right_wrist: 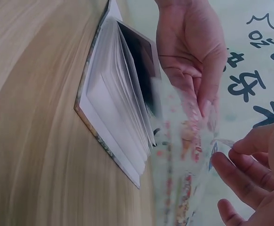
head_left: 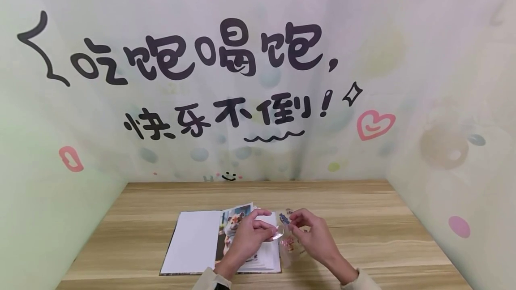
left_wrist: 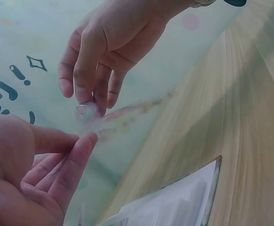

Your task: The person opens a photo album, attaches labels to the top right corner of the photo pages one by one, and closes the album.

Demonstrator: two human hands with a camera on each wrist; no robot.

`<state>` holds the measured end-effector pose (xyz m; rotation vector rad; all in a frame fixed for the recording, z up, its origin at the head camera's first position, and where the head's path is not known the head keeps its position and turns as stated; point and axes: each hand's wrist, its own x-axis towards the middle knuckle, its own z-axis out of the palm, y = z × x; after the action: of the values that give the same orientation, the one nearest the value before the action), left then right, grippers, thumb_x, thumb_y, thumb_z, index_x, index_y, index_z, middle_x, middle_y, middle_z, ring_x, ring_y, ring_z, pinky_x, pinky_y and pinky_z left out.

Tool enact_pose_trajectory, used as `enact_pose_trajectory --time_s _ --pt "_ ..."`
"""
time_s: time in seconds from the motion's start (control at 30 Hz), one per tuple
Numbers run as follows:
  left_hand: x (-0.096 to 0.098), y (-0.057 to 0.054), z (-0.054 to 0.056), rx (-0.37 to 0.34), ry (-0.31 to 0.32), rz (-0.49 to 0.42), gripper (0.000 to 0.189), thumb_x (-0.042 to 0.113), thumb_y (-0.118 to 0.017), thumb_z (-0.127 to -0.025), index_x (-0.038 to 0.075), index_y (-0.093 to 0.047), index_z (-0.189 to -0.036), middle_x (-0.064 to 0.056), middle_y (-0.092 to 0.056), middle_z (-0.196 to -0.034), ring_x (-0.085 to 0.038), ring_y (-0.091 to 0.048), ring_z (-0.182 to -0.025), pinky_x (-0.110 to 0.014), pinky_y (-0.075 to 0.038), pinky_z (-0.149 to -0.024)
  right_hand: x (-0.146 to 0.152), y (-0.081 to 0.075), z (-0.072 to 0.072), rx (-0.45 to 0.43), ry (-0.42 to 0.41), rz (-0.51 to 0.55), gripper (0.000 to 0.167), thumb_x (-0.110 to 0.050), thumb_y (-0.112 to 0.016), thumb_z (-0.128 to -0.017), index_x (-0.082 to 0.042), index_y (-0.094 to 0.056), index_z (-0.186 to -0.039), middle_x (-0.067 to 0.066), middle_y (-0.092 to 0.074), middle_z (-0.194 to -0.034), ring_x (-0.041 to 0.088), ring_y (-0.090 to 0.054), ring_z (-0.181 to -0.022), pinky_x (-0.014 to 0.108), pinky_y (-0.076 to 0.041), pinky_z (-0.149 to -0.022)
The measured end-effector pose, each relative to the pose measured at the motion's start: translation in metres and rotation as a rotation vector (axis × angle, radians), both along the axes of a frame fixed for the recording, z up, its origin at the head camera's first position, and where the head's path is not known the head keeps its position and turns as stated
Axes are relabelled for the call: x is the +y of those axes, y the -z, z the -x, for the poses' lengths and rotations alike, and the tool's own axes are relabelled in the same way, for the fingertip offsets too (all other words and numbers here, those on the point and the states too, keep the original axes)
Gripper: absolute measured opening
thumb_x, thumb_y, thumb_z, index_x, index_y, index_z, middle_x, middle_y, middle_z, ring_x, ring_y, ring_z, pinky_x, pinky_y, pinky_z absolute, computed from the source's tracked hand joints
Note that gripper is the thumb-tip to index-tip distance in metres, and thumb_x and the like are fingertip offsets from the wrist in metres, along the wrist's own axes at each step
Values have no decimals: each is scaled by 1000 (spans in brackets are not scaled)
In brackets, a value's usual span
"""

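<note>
My left hand [head_left: 247, 236] pinches the edge of a clear sticker sheet [right_wrist: 186, 139] between thumb and fingers. The sheet is see-through, with small coloured figures printed on it, and hangs upright beside the book in the right wrist view. Facing it, my right hand [head_left: 318, 236] pinches a small clear-edged sticker [head_left: 284, 218] with a blue figure. In the left wrist view that sticker looks like a shiny clear piece at the right fingertips, close by the left fingertips and overlapping the sheet.
Under my left hand an open book [head_left: 193, 240] lies on the wooden table [head_left: 133, 218]; its left page is blank white. A hamster picture [head_left: 234, 227] shows on the right side, over several loose-standing pages. A printed curtain [head_left: 225, 155] with large lettering closes off the back.
</note>
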<state>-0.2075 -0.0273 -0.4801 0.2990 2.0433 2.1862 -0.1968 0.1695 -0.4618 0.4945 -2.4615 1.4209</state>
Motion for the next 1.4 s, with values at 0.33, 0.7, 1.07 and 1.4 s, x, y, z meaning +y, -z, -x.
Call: enact_pose_trajectory --time_s 0.33,0.7,1.07,1.4 --pt "4 3 2 -1 -40 111 41 0 -74 -86 -2 -57 -123 -13 -72 -81 -21 -72 -72 -31 -59 -66 10 -6 3 18 71 32 18 6 -75 -81 -6 -67 -92 0 -69 -82 8 -64 -77 24 -53 -68" --pt "19 2 2 59 -51 233 41 -5 -72 -81 3 -60 -119 -10 -73 -79 -22 -71 -69 -25 -54 -59 18 -7 8 41 100 44 21 6 -75 -81 -10 -66 -91 8 -71 -81 9 -64 -76 24 -54 -66" --pt "35 13 8 91 -61 346 50 -2 -75 -76 -1 -57 -123 -2 -71 -74 -14 -66 -60 -24 -47 -53 21 -3 14 18 143 11 23 6 -74 -81 -12 -66 -92 0 -70 -79 6 -61 -69 25 -50 -67" --pt "44 11 7 77 -38 404 52 -3 -73 -81 -4 -51 -129 -4 -73 -73 -15 -67 -57 -24 -48 -51 22 1 16 -52 138 30 22 7 -73 -83 -11 -65 -93 1 -69 -80 8 -62 -67 24 -50 -61"
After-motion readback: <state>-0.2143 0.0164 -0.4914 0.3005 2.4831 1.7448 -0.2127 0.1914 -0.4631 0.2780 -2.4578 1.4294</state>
